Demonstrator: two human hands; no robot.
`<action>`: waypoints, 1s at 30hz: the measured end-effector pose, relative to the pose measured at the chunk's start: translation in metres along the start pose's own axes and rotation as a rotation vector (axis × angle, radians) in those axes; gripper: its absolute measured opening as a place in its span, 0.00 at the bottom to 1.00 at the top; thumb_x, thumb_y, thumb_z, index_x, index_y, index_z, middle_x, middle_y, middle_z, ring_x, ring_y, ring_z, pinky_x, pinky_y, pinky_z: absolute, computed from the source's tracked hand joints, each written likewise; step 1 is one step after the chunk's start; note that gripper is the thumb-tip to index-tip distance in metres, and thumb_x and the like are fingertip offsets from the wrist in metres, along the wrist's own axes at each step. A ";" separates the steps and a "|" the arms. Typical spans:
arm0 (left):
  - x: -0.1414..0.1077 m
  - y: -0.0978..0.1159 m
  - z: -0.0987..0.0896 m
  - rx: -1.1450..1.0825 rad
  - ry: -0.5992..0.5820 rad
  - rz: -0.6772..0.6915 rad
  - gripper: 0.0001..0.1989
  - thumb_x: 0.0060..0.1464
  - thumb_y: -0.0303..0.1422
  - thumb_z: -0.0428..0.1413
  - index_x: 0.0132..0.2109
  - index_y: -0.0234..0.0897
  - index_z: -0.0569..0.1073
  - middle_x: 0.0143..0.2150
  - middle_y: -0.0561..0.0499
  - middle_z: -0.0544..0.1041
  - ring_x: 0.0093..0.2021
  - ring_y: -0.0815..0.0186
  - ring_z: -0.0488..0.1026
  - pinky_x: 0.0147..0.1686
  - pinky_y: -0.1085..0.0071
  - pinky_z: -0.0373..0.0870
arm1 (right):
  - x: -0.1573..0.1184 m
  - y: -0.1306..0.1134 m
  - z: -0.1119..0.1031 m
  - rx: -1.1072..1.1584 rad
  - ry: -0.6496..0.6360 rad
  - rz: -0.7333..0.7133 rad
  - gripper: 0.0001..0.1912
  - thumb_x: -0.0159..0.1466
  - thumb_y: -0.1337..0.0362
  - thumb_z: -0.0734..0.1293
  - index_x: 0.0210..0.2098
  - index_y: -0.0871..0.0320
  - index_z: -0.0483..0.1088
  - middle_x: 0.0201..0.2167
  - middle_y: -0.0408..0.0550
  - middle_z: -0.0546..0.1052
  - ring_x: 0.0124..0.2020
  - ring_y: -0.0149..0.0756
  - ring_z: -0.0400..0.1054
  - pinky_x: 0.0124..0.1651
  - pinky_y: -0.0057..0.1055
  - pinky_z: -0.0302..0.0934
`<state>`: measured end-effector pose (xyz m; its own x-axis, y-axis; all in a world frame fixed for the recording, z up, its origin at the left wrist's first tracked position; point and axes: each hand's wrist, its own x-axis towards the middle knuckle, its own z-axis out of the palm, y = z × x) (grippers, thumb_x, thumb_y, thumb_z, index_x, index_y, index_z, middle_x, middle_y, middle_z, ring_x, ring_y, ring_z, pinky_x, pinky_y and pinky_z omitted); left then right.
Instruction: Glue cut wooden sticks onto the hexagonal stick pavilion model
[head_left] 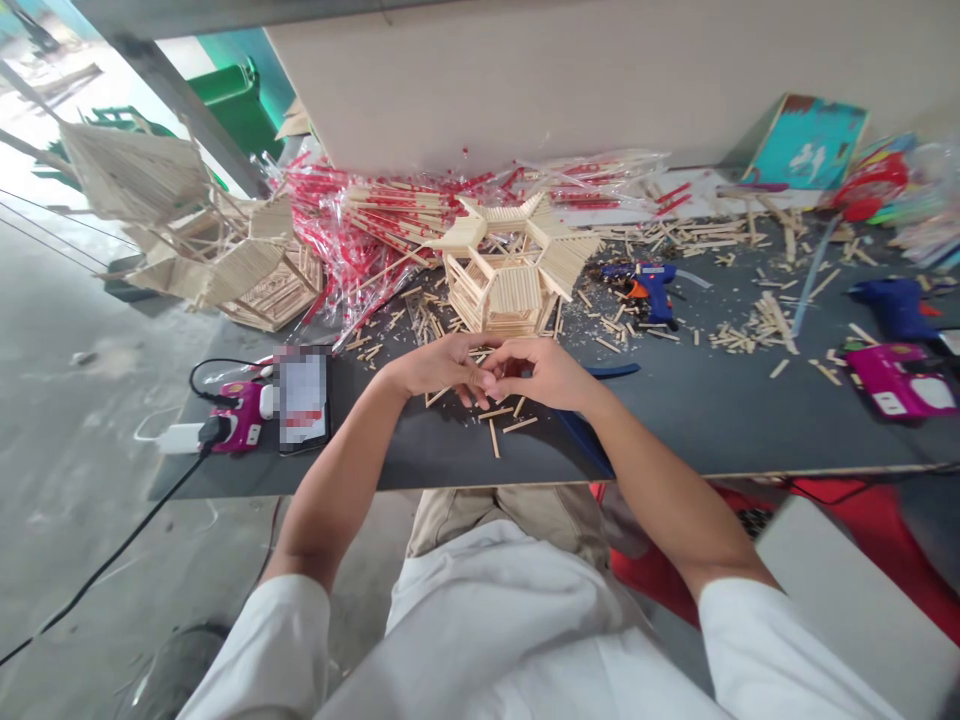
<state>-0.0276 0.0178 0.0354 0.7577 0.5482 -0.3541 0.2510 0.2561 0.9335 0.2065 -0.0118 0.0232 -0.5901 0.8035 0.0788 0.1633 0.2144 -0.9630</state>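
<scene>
My left hand (448, 366) and my right hand (541, 372) meet above the near part of the table, their fingertips touching. The fingers of both are bent and pressed together; anything small between them is hidden. Right behind them stands a pale wooden stick model (514, 290), with a hexagonal body and flared panels at its top. Several short wooden sticks (495, 438) lie loose on the tabletop just below my hands. A dark blue strip (585, 440) lies beside my right wrist.
A larger stick model (262, 275) stands at left, near bagged red-tipped sticks (390, 215). A blue glue gun (656, 288) and scattered stick pieces lie right of centre. A phone (303, 400) and a pink power strip (241, 415) are at left; another pink power strip (900, 380) is at right.
</scene>
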 end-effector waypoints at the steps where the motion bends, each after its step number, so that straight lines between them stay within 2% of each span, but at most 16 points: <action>1: 0.000 -0.001 -0.001 0.008 -0.010 0.012 0.48 0.56 0.43 0.70 0.76 0.39 0.59 0.40 0.43 0.87 0.36 0.60 0.86 0.32 0.71 0.79 | 0.000 0.000 0.000 0.026 -0.013 0.003 0.14 0.62 0.55 0.79 0.42 0.55 0.81 0.31 0.43 0.83 0.30 0.34 0.76 0.33 0.30 0.66; 5: 0.001 -0.003 -0.001 0.023 -0.019 0.038 0.47 0.55 0.45 0.70 0.75 0.38 0.61 0.39 0.43 0.87 0.37 0.59 0.86 0.33 0.71 0.80 | -0.002 0.000 0.002 0.075 -0.031 -0.001 0.15 0.63 0.53 0.78 0.42 0.56 0.80 0.32 0.44 0.83 0.32 0.35 0.78 0.35 0.31 0.69; 9: -0.001 0.002 0.002 0.053 0.031 0.043 0.45 0.57 0.50 0.68 0.74 0.37 0.62 0.39 0.42 0.87 0.36 0.60 0.86 0.27 0.75 0.75 | -0.004 0.001 0.004 -0.016 0.022 -0.066 0.12 0.66 0.55 0.76 0.43 0.57 0.79 0.30 0.43 0.82 0.29 0.31 0.75 0.34 0.29 0.67; 12: -0.005 0.008 0.002 0.078 0.064 0.060 0.39 0.61 0.53 0.63 0.70 0.36 0.67 0.41 0.41 0.87 0.32 0.63 0.84 0.22 0.77 0.70 | -0.005 0.000 0.000 -0.156 0.156 -0.151 0.12 0.67 0.55 0.75 0.45 0.55 0.80 0.33 0.43 0.81 0.29 0.30 0.72 0.34 0.29 0.65; 15: -0.007 0.010 -0.002 0.115 0.104 0.104 0.31 0.63 0.52 0.62 0.63 0.35 0.74 0.40 0.42 0.86 0.27 0.68 0.81 0.19 0.78 0.67 | -0.003 -0.008 -0.010 -0.282 0.329 -0.233 0.13 0.67 0.53 0.75 0.45 0.53 0.80 0.37 0.44 0.81 0.31 0.30 0.72 0.38 0.31 0.67; 18: -0.005 0.008 -0.006 0.150 0.225 0.139 0.22 0.65 0.48 0.61 0.55 0.35 0.76 0.36 0.45 0.84 0.24 0.72 0.76 0.18 0.79 0.64 | 0.004 -0.023 -0.022 -0.408 0.417 -0.292 0.11 0.68 0.56 0.75 0.46 0.54 0.81 0.38 0.45 0.82 0.31 0.31 0.73 0.38 0.31 0.68; 22: 0.002 0.002 -0.006 0.244 0.421 0.215 0.14 0.66 0.43 0.59 0.48 0.36 0.76 0.31 0.49 0.82 0.21 0.73 0.73 0.19 0.78 0.63 | 0.020 -0.039 -0.031 -0.499 0.456 -0.288 0.09 0.65 0.62 0.76 0.45 0.57 0.81 0.37 0.46 0.82 0.30 0.31 0.73 0.36 0.31 0.68; 28: 0.009 -0.006 -0.003 0.658 0.744 0.388 0.12 0.68 0.40 0.56 0.52 0.39 0.75 0.29 0.55 0.80 0.23 0.70 0.74 0.29 0.74 0.68 | 0.036 -0.043 -0.029 -0.550 0.427 -0.227 0.09 0.66 0.60 0.75 0.43 0.56 0.81 0.38 0.47 0.82 0.28 0.31 0.70 0.38 0.34 0.68; 30: 0.010 -0.007 -0.002 0.783 0.800 0.402 0.12 0.68 0.39 0.56 0.53 0.40 0.75 0.29 0.55 0.81 0.26 0.69 0.75 0.33 0.72 0.68 | 0.038 -0.043 -0.028 -0.546 0.416 -0.220 0.09 0.66 0.59 0.74 0.43 0.56 0.81 0.38 0.47 0.81 0.29 0.31 0.70 0.38 0.34 0.68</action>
<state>-0.0232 0.0230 0.0249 0.3450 0.8906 0.2962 0.5919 -0.4514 0.6678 0.1993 0.0251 0.0744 -0.3224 0.8313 0.4528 0.5116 0.5554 -0.6556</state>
